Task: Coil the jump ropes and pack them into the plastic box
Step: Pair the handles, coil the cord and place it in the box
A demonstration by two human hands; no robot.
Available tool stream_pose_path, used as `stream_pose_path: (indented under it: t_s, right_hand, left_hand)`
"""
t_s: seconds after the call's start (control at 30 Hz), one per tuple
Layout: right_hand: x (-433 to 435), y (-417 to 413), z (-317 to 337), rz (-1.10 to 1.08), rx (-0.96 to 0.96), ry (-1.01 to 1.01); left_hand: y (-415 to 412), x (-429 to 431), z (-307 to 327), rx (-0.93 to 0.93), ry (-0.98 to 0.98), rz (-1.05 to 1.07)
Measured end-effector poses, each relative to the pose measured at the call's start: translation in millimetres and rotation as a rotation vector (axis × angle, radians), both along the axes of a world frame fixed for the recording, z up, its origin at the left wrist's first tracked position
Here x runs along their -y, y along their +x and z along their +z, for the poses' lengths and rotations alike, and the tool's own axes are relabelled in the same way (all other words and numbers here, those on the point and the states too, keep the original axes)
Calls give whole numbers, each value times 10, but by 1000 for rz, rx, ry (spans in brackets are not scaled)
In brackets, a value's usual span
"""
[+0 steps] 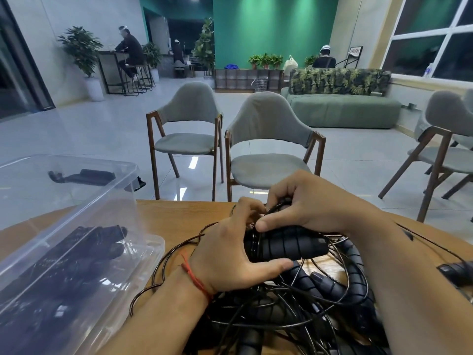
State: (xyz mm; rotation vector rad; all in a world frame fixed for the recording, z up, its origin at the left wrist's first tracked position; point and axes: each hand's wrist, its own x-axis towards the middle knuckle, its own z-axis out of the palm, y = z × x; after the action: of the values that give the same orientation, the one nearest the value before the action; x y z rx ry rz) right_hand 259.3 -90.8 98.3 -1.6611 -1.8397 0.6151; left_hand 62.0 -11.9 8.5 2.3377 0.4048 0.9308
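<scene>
A clear plastic box (107, 201) stands at the left on the wooden table (179, 216), with black jump ropes (84, 249) lying inside it. In the middle my left hand (230, 252) grips a pair of black ribbed jump-rope handles (289, 245) held together. My right hand (307, 206) pinches the thin black cord (275, 206) at the handles' far end. Under both hands lies a tangled pile of more black ropes and handles (307, 298). Another handle (458, 272) lies at the right edge.
The box lid (156, 242) shows beneath the box's right side. Two grey chairs (268, 149) stand just past the table's far edge, a third at the right. People sit far off in the room.
</scene>
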Motion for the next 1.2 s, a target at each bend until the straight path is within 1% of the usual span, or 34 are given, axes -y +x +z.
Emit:
stream_pose_path:
  t_s: [0.07, 0.17, 0.23, 0.43, 0.5, 0.6, 0.63, 0.67, 0.7, 0.77, 0.8, 0.83, 0.9, 0.93, 1.03, 1.1, 1.2]
  right_hand:
    - [-35, 67, -52, 1, -39, -64]
    - [-82, 185, -183, 54, -176, -212]
    - [-124, 239, -283, 86, -257, -258]
    - [-183, 190, -311, 112, -376, -248]
    - [-217, 142, -324, 42, -400, -223]
    - [-293, 123, -444, -86, -505, -177]
    - [-292, 112, -480, -150, -488, -144]
    - [-285, 94, -505, -196, -419, -84]
    - [-243, 29, -471, -219, -273, -37]
    - [-218, -27, -423, -218, -153, 24]
    - [-252, -35, -432, -178, -115, 8]
    - [-273, -78, -425, -152, -111, -6]
    - [-288, -101, -483, -104, -207, -29]
    - [-287, -102, -508, -95, -222, -30]
    - [-290, -128, -530, -64, -211, -12]
    - [-299, -149, -535, -54, -142, -31]
    - [-304, -200, -570, -58, 30, -68]
  left_hand:
    - [-6, 6, 1, 1, 33, -32]
    - [14, 43, -3, 20, 126, -130]
    - [11, 45, -1, 51, 131, -157]
    - [-17, 40, -13, 202, 93, -154]
    - [-4, 33, -25, 255, 40, -134]
    - [11, 12, -47, 321, -46, -41]
    - [16, 10, -56, 343, -69, -5]
    - [20, 7, -60, 364, -90, 38]
    - [24, 2, -60, 379, -109, 80]
    - [33, -22, -65, 384, -126, 141]
    - [38, -32, -64, 388, -129, 156]
    - [45, -42, -65, 393, -139, 166]
    - [57, -55, -61, 406, -180, 195]
    - [59, -67, -61, 417, -215, 217]
    - [63, -114, -51, 460, -372, 267]
    - [60, -138, -12, 531, -541, 270]
    - [50, -189, 52, 641, -795, 251]
